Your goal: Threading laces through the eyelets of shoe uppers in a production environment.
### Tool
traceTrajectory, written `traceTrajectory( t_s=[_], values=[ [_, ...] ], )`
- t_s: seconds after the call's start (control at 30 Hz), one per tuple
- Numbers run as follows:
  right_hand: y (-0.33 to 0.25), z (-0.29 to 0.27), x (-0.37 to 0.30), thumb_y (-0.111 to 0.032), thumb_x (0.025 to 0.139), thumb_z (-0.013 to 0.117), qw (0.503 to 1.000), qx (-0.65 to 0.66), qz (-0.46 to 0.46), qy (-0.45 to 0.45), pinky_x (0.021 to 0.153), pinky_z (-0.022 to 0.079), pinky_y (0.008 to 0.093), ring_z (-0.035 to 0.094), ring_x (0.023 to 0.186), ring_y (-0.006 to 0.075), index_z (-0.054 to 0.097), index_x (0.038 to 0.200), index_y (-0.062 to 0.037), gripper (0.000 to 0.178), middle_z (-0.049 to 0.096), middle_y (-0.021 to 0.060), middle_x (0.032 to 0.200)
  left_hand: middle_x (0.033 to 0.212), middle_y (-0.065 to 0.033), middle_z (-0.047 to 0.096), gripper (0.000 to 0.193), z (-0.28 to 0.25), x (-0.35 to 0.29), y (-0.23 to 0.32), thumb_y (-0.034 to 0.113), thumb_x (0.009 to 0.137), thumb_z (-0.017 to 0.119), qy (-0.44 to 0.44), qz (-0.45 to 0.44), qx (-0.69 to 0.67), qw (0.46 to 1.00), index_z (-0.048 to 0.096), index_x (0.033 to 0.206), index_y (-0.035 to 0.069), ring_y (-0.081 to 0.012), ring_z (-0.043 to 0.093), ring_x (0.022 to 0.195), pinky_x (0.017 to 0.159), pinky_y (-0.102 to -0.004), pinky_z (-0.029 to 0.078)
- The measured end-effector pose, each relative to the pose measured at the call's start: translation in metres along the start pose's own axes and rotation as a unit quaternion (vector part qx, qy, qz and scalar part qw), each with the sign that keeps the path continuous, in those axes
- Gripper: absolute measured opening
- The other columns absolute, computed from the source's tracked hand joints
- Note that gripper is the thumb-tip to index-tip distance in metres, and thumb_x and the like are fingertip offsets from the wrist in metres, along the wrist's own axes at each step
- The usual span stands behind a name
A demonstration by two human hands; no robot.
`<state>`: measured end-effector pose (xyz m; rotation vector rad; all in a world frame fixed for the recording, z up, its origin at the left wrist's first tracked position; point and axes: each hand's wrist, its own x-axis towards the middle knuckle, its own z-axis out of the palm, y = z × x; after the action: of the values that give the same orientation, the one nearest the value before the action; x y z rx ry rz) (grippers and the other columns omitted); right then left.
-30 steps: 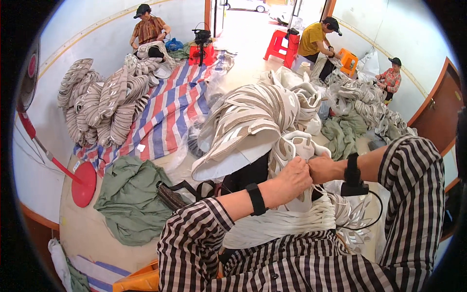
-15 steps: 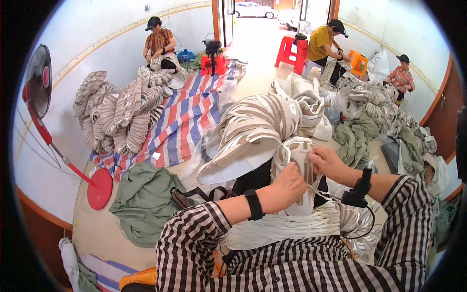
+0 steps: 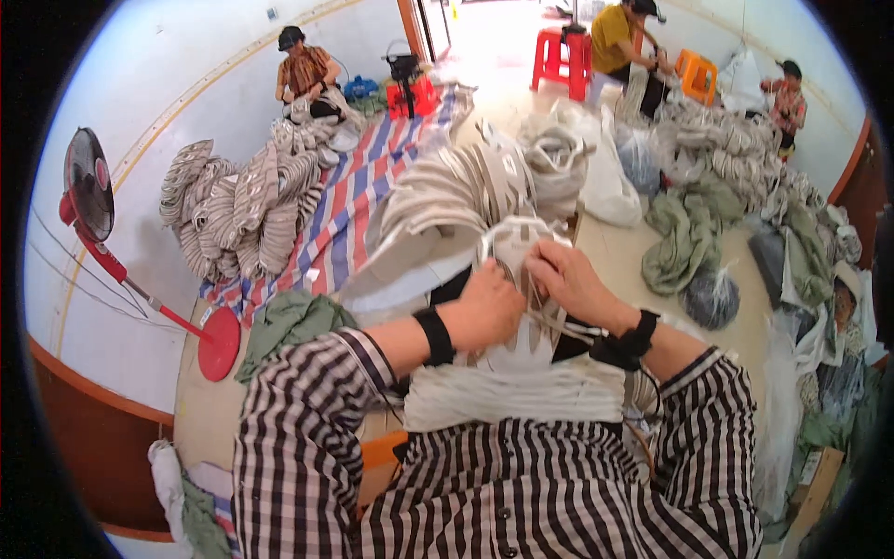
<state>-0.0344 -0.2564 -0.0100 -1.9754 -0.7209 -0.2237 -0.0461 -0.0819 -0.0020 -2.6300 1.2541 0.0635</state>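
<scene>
A pale grey-white shoe upper (image 3: 521, 237) stands between my hands, its lower part lying toward my lap. My left hand (image 3: 491, 306) is closed in a fist against its left side, the fingertips mostly hidden. My right hand (image 3: 564, 279) pinches at the lacing edge on the other side. A thin pale shoelace (image 3: 570, 326) trails below my right palm. A bundle of white laces (image 3: 512, 396) lies across my lap. Just beyond the upper is a long nested stack of similar uppers (image 3: 438, 200), leaning left.
A striped sheet (image 3: 345, 219) and green cloth (image 3: 289, 326) cover floor at left, near a red standing fan (image 3: 219, 343). More stacked uppers (image 3: 247, 210) lie beyond. At right are green cloth (image 3: 689, 233) and a dark bagged bundle (image 3: 711, 296). Several people sit working farther back.
The view has tilted and shifted, so my hands and the upper appear higher and farther left. Both hands stay closed at the upper. The far-right person has raised an arm.
</scene>
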Motion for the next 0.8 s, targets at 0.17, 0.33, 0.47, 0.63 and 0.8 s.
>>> traceTrajectory(
  t_s=[0.17, 0.33, 0.47, 0.63, 0.8],
  values=[
    [0.004, 0.002, 0.004, -0.014, 0.092, 0.053, 0.998, 0.056, 0.023, 0.016, 0.053, 0.039, 0.0264, 0.046, 0.056, 0.0089, 0.054, 0.083, -0.0006, 0.016, 0.051, 0.0015, 0.063, 0.088, -0.0184, 0.068, 0.021, -0.007, 0.019, -0.010, 0.016, 0.073, 0.056, -0.057, -0.135, -0.134, 0.980, 0.071, 0.081, 0.003, -0.0321, 0.063, 0.093, 0.096, -0.0411, 0.036],
    [0.005, 0.001, 0.003, -0.017, 0.088, 0.053, 0.996, 0.076, 0.050, -0.003, 0.065, 0.044, 0.0408, 0.058, 0.073, 0.0368, 0.055, 0.086, 0.0014, 0.019, 0.059, 0.0199, 0.076, 0.071, -0.0208, 0.063, 0.018, 0.000, 0.018, -0.013, 0.015, 0.072, 0.054, -0.042, -0.164, -0.210, 0.963, 0.066, 0.068, 0.001, -0.0383, 0.060, 0.077, 0.081, -0.0449, 0.041],
    [0.010, 0.002, -0.001, -0.012, 0.092, 0.053, 0.995, 0.090, 0.030, 0.019, 0.053, 0.038, 0.0250, 0.043, 0.057, 0.0075, 0.055, 0.085, -0.0002, 0.014, 0.049, -0.0002, 0.062, 0.077, -0.0221, 0.065, 0.020, -0.003, 0.013, -0.001, 0.016, 0.073, 0.055, -0.020, -0.166, -0.198, 0.966, 0.066, 0.067, 0.000, -0.0347, 0.062, 0.080, 0.081, -0.0399, 0.039],
    [-0.001, 0.002, -0.001, -0.017, 0.088, 0.052, 0.993, 0.098, 0.061, 0.007, 0.065, 0.045, 0.0391, 0.059, 0.071, 0.0327, 0.057, 0.086, 0.0010, 0.019, 0.060, 0.0178, 0.074, 0.076, -0.0224, 0.062, 0.020, -0.001, 0.007, -0.001, 0.015, 0.083, 0.053, 0.138, -0.200, -0.331, 0.912, 0.061, 0.083, -0.004, -0.0398, 0.059, 0.074, 0.071, -0.0447, 0.045],
    [0.009, 0.003, -0.001, -0.014, 0.090, 0.053, 0.994, 0.103, 0.034, 0.017, 0.060, 0.042, 0.0308, 0.052, 0.065, 0.0181, 0.056, 0.087, 0.0005, 0.015, 0.055, 0.0085, 0.070, 0.078, -0.0208, 0.062, 0.018, -0.007, 0.007, -0.008, 0.014, 0.086, 0.053, 0.113, -0.132, -0.361, 0.916, 0.059, 0.087, -0.003, -0.0388, 0.059, 0.074, 0.068, -0.0421, 0.046]
  ],
)
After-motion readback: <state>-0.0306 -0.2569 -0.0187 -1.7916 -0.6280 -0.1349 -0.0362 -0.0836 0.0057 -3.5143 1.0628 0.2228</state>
